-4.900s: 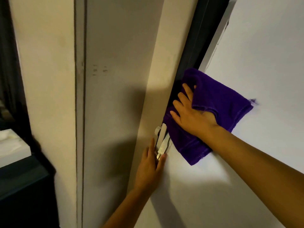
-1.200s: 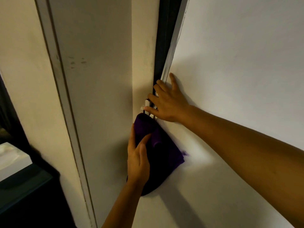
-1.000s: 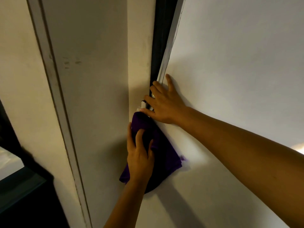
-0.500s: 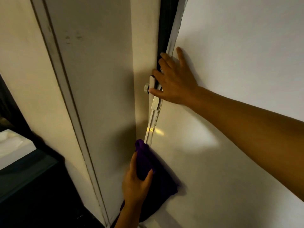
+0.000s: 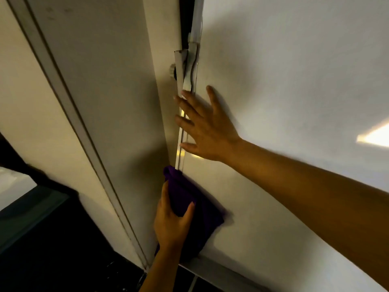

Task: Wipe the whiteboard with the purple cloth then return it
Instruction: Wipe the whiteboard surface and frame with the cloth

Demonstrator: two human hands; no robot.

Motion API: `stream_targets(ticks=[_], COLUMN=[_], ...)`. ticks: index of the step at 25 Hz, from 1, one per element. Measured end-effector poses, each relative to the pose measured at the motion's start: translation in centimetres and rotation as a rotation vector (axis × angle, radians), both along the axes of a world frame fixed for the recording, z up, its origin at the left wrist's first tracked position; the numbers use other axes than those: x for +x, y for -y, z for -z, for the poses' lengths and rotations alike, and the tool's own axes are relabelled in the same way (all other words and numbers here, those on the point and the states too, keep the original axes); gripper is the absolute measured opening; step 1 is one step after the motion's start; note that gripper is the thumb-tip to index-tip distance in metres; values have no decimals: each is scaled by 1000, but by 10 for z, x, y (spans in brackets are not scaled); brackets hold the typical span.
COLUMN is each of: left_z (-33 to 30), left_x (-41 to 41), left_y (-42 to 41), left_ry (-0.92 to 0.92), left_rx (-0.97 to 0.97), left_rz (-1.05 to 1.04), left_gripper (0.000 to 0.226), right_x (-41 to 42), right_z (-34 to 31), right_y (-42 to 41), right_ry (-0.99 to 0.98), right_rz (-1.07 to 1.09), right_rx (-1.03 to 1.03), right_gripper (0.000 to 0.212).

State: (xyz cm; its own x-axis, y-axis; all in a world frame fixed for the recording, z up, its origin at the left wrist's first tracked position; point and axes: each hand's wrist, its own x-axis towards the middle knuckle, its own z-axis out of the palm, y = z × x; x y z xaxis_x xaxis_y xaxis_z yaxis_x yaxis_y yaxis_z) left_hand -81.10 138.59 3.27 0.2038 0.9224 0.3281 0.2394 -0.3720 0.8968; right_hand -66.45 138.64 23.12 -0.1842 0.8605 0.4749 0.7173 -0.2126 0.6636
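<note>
The whiteboard (image 5: 294, 91) fills the right of the view, its metal left edge running down the middle. The purple cloth (image 5: 189, 199) is wrapped over that edge near the board's lower left corner. My left hand (image 5: 171, 224) grips the cloth, thumb and fingers curled around the bunched fabric. My right hand (image 5: 202, 127) lies flat on the board above the cloth, fingers spread and reaching over the metal edge. The lower part of the cloth hangs behind my left hand.
A metal bracket with a knob (image 5: 181, 66) holds the board's edge higher up. A pale wall panel (image 5: 94, 102) stands to the left. A dark cabinet (image 5: 31, 218) sits at the lower left, and the board's bottom rail (image 5: 221, 272) runs below the cloth.
My left hand has slid the cloth down the board's left edge to its lower corner. My right hand has moved down from beside the bracket and spread flatter.
</note>
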Motion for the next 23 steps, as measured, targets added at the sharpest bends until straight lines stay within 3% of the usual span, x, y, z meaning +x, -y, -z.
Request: stream_targets(ticks=[7, 11, 14, 19, 21, 23], left_z=[23, 18, 8, 35, 46, 42], left_x=[-13, -22, -27, -36, -42, -44], left_y=[12, 2, -10, -7, -4, -3], left_ry=[5, -5, 9, 90, 38, -82], left_rx=[-12, -99, -130, -112, -115, -120], left_rz=[62, 218, 326, 302, 287, 298], left_gripper=[81, 86, 79, 61, 56, 67], right_x=[-13, -10, -9, -11, -10, -9], right_z=[38, 44, 44, 47, 48, 48], right_y=[17, 20, 18, 14, 15, 16], right_ry=[37, 3, 29, 66, 68, 54], right_rz=[46, 3, 2, -9, -15, -22], right_rx=[-3, 16, 31, 26, 33, 35], right_gripper=[77, 77, 78, 79, 80, 79])
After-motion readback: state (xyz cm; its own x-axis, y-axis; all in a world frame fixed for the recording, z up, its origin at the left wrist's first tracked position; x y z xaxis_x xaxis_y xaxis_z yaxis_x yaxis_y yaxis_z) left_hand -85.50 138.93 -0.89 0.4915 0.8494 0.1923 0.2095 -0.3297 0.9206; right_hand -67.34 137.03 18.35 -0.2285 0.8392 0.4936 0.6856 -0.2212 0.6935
